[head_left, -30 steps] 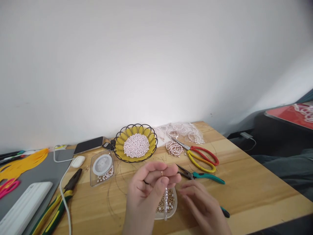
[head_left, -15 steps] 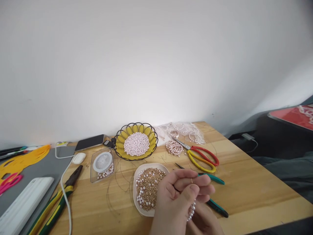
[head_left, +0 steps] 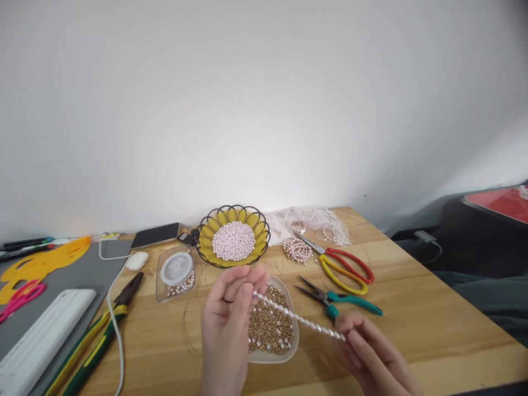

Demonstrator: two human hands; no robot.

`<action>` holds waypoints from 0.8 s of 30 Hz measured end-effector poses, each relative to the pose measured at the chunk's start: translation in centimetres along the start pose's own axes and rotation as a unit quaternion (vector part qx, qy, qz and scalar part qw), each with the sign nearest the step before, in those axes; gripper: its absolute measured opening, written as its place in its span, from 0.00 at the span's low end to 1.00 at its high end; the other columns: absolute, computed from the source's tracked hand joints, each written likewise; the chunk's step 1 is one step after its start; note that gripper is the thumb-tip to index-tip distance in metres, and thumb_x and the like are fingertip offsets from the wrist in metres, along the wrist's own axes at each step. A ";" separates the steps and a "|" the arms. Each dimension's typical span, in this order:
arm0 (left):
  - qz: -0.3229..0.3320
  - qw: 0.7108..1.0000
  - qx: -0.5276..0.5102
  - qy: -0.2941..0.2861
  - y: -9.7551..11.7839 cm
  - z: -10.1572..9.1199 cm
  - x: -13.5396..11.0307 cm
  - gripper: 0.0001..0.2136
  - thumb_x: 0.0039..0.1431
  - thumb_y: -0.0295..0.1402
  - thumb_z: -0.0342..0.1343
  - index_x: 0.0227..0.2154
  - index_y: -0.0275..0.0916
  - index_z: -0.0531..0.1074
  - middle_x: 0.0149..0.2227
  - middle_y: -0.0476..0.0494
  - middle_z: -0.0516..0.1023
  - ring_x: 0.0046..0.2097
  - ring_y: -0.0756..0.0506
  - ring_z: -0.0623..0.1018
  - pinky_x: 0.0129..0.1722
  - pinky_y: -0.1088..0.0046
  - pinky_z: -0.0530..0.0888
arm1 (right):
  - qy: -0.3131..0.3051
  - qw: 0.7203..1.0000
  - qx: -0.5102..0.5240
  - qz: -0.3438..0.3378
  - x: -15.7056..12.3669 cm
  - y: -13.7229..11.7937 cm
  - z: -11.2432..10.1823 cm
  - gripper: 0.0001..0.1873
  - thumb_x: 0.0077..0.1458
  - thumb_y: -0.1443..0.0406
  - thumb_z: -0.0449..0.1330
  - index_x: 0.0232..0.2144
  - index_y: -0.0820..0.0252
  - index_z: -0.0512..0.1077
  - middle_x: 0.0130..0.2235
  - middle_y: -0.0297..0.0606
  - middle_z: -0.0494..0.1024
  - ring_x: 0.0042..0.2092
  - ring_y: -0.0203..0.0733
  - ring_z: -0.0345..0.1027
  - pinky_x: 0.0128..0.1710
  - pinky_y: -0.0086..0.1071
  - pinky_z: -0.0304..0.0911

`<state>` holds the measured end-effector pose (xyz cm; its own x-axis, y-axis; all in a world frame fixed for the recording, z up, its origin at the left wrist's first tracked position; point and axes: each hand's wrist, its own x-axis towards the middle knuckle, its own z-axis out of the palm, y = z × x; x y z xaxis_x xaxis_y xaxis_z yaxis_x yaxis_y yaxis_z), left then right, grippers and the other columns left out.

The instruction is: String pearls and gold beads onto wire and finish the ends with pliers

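A strand of pearly beads (head_left: 303,320) is stretched between my two hands, sloping down to the right. My left hand (head_left: 233,313) pinches its upper end between thumb and fingers. The lower end is closed in the fingers of my right hand (head_left: 367,352). Beneath the strand sits a white dish (head_left: 293,344) of small gold beads with some pearl beads among them; my left hand covers its left side. Teal-handled pliers (head_left: 330,297) lie with jaws apart just beyond my right hand, which hides part of one handle.
Behind the dish stands a yellow basket (head_left: 202,242) of pearl beads. Red-and-yellow-handled scissors (head_left: 344,267), a bead pile (head_left: 297,251) and plastic bags (head_left: 317,220) lie to its right. Leftward are a clear box with a spool (head_left: 176,269), large pliers (head_left: 103,330), a white cable (head_left: 113,319) and a phone (head_left: 155,235).
My hands were close together over the dish's right side. They have moved apart, left hand leftward and right hand rightward, drawing the bead strand out straight between them.
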<state>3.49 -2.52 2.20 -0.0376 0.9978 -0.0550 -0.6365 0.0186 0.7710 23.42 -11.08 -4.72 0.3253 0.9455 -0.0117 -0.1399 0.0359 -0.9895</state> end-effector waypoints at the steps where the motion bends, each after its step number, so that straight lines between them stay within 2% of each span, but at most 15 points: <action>1: 0.000 0.999 0.030 0.010 0.3 -1.1 0.1 0.12 0.54 0.37 0.75 0.38 0.39 0.83 0.43 0.42 0.89 0.46 0.41 0.88 0.46 0.74 0.85 | 0.003 1.000 0.013 0.000 0.5 -0.2 -0.1 0.16 0.61 0.47 0.63 0.34 0.51 0.76 0.24 0.29 0.65 0.23 0.34 0.55 0.21 0.27 0.58; 4: -0.020 0.994 0.111 0.013 0.8 -4.3 0.4 0.17 0.52 0.40 0.76 0.41 0.37 0.82 0.45 0.37 0.88 0.48 0.37 0.87 0.48 0.70 0.85 | 0.015 0.999 0.041 0.000 1.9 -1.0 0.2 0.17 0.60 0.47 0.66 0.34 0.52 0.76 0.23 0.27 0.64 0.23 0.32 0.54 0.22 0.25 0.55; 7: -0.026 0.981 0.192 0.012 0.9 -6.7 0.3 0.20 0.52 0.43 0.75 0.42 0.36 0.81 0.45 0.34 0.88 0.49 0.36 0.87 0.49 0.69 0.84 | 0.020 0.999 0.048 -0.007 3.1 -1.4 1.0 0.17 0.57 0.49 0.70 0.32 0.54 0.77 0.25 0.30 0.71 0.23 0.31 0.57 0.22 0.25 0.56; 10: -0.007 0.971 0.238 0.025 0.6 -7.9 0.0 0.21 0.51 0.46 0.74 0.42 0.38 0.81 0.43 0.36 0.89 0.45 0.38 0.88 0.48 0.68 0.84 | 0.028 0.998 0.047 -0.031 3.9 -1.0 1.8 0.19 0.53 0.48 0.73 0.30 0.56 0.78 0.25 0.33 0.74 0.21 0.32 0.60 0.21 0.26 0.57; 13: 0.004 0.964 0.264 0.039 0.1 -9.1 -0.2 0.22 0.50 0.50 0.73 0.41 0.39 0.81 0.41 0.37 0.89 0.43 0.38 0.88 0.44 0.69 0.84 | 0.071 0.995 0.039 -0.062 4.2 0.1 2.5 0.18 0.53 0.47 0.72 0.32 0.54 0.78 0.25 0.33 0.75 0.23 0.34 0.64 0.22 0.25 0.61; 17: -0.020 0.950 0.311 0.010 -0.6 -11.4 -0.1 0.23 0.53 0.53 0.70 0.43 0.39 0.80 0.40 0.37 0.89 0.40 0.40 0.88 0.39 0.71 0.84 | 0.122 0.987 0.010 -0.100 4.2 1.6 2.9 0.17 0.57 0.47 0.69 0.35 0.52 0.76 0.24 0.30 0.74 0.24 0.33 0.64 0.22 0.22 0.62; 20: -0.034 0.944 0.327 0.001 -1.0 -13.1 0.0 0.24 0.51 0.54 0.70 0.39 0.37 0.82 0.38 0.35 0.89 0.37 0.39 0.87 0.36 0.69 0.85 | 0.119 0.985 -0.036 -0.120 3.9 2.2 3.0 0.16 0.60 0.48 0.67 0.36 0.52 0.76 0.24 0.29 0.73 0.24 0.34 0.64 0.22 0.23 0.62; 24: -0.036 0.940 0.338 -0.003 -1.1 -14.3 -0.2 0.22 0.52 0.53 0.70 0.38 0.37 0.84 0.38 0.36 0.89 0.38 0.39 0.87 0.39 0.69 0.85 | 0.105 0.977 -0.111 -0.149 3.6 2.4 3.3 0.13 0.62 0.51 0.65 0.37 0.54 0.78 0.27 0.32 0.75 0.24 0.36 0.65 0.20 0.26 0.62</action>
<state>-6.80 -3.61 -7.73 -0.0071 0.9928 -0.1196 -0.0017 0.1196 0.9928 21.20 -6.58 -6.66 0.5079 0.8161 0.2756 0.1894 0.2063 -0.9600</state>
